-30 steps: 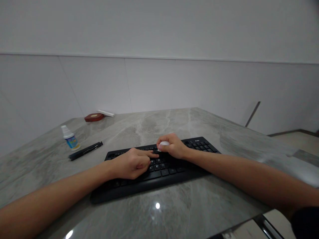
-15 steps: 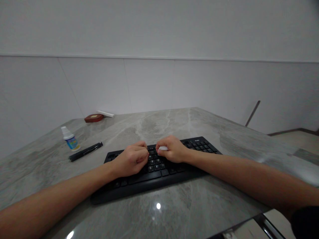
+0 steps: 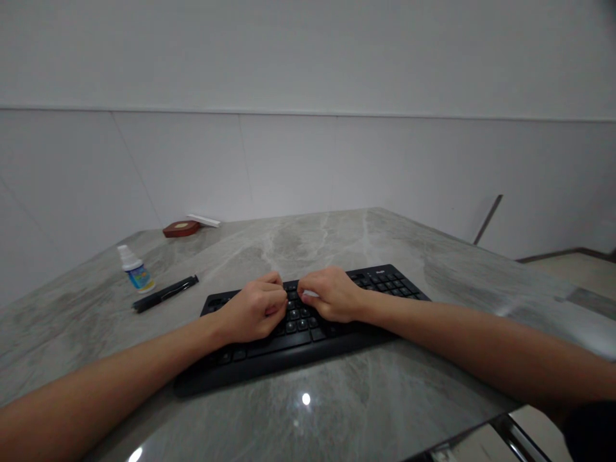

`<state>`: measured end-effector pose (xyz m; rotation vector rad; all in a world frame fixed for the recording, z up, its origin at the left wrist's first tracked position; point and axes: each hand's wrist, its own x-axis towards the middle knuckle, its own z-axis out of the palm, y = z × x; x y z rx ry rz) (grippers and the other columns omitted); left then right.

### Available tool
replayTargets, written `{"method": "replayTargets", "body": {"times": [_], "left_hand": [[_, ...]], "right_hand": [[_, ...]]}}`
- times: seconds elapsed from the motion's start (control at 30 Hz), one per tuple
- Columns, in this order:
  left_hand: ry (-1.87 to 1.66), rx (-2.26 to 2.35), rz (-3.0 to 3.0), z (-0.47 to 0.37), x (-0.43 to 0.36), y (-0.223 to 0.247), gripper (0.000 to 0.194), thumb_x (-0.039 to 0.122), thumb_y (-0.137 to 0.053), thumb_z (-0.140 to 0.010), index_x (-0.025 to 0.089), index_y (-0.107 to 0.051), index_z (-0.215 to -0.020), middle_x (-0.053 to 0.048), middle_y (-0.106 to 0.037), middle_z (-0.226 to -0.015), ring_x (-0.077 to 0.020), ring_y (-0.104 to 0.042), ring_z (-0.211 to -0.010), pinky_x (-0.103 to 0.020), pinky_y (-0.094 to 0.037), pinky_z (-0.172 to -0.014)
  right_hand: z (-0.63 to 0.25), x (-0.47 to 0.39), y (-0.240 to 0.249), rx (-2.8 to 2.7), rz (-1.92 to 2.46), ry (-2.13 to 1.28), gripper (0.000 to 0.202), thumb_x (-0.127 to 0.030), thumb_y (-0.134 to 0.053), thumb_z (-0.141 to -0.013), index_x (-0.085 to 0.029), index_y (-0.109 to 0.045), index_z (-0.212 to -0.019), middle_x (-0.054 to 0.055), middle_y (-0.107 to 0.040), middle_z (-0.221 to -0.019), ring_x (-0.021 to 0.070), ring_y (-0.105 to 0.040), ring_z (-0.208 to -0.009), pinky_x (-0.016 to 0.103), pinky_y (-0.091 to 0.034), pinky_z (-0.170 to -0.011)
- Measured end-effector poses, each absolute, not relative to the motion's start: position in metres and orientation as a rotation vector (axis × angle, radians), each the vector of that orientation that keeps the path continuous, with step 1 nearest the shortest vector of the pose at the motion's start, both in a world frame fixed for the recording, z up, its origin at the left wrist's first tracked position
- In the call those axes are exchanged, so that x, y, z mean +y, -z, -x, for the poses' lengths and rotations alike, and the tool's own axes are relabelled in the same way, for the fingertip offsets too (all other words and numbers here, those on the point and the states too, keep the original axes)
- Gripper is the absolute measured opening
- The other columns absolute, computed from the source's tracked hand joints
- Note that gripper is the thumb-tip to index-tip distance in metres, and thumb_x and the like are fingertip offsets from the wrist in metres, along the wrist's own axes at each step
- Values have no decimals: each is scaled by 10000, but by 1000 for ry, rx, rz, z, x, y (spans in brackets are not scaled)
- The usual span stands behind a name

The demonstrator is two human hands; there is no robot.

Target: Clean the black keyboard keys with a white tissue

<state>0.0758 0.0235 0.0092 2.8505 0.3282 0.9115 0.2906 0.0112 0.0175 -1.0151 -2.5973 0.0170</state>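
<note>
A black keyboard (image 3: 303, 346) lies at a slant on the grey marbled table in front of me. Over its left half, my left hand (image 3: 255, 309) is closed with curled fingers; whatever may be inside them is hidden. My right hand (image 3: 332, 295) bends down over the middle keys, thumb and fingers closed on a small white piece (image 3: 309, 294). Only a sliver of that piece shows, too little to name its kind. Between the hands, several dark keys are visible, and the number pad shows beyond my right wrist.
A small white spray bottle (image 3: 137, 271) with a blue label stands at the left. Beside it lies a black brush-like tool (image 3: 166, 294). Near the wall sit a reddish-brown box (image 3: 181, 229) and a flat white strip (image 3: 204, 221). The table's front edge shows at lower right.
My right hand has tipped forward and down over the keys, so less of the white piece shows. My left hand stays almost in place.
</note>
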Motion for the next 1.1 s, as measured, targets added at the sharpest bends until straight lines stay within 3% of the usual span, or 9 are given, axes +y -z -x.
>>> {"method": "replayTargets", "body": {"times": [0.27,0.6,0.93,1.1], "left_hand": [[-931,325,-2870,-77,22,-11,348,70,-420,-868,196,-262,-585,42,-350,-536,-126,-333,-542,-301,-391,-630],[-919,347,-2870,-77,21,-13,354,61,-432,-862,193,-259,-584,35,-356,-540,-132,-390,-571,-289,-389,-622],[-925,322,-2854,-77,22,-11,353,62,-426,-873,193,-254,-595,45,-345,-538,-122,-340,-539,-306,-393,-646],[-921,342,-2853,-77,22,-11,353,61,-430,-869,195,-257,-592,33,-354,-548,-136,-374,-581,-304,-386,-634]], "right_hand": [[-293,12,-20,-2665,944,-46,121,-199,-527,-841,-166,-644,-846,43,-681,-821,184,-580,-753,270,-347,-650],[-290,5,-20,-2541,1135,20,163,-238,-523,-857,-180,-583,-997,39,-672,-805,194,-572,-709,285,-309,-619],[-290,7,-22,-2532,1202,-33,120,-232,-612,-777,-179,-636,-882,34,-659,-732,202,-578,-718,277,-308,-618],[-289,8,-19,-2450,1251,-23,124,-232,-588,-796,-179,-633,-898,41,-676,-765,199,-588,-723,281,-319,-634]]}}
